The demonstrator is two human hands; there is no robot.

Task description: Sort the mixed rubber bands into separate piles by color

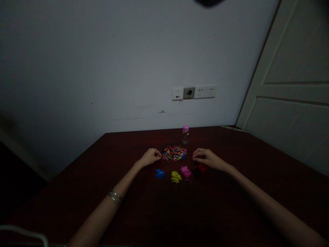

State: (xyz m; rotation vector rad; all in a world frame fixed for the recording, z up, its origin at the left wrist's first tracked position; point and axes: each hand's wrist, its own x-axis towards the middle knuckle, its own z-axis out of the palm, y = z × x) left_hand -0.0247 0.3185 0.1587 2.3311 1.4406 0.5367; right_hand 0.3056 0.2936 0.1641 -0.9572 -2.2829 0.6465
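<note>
A heap of small mixed-colour bands (174, 153) lies on the dark red table (144, 212). My left hand (150, 157) rests at the heap's left edge, fingers curled in a pinch touching it. At the right of the heap is my right hand (207, 159), its fingers drawn together and pointing at the heap; I cannot make out anything in them. In a row nearer me lie small sorted piles: blue (159, 174), yellow (176, 177), pink (185, 171), a dark one (196, 172) and red (202, 167), the last just under my right hand.
A small clear bottle with a pink cap (185, 134) stands behind the heap. A strip of wall sockets (194, 92) sits on the white wall. A door (293, 92) is at the right. Bracelets (115, 197) circle my left wrist.
</note>
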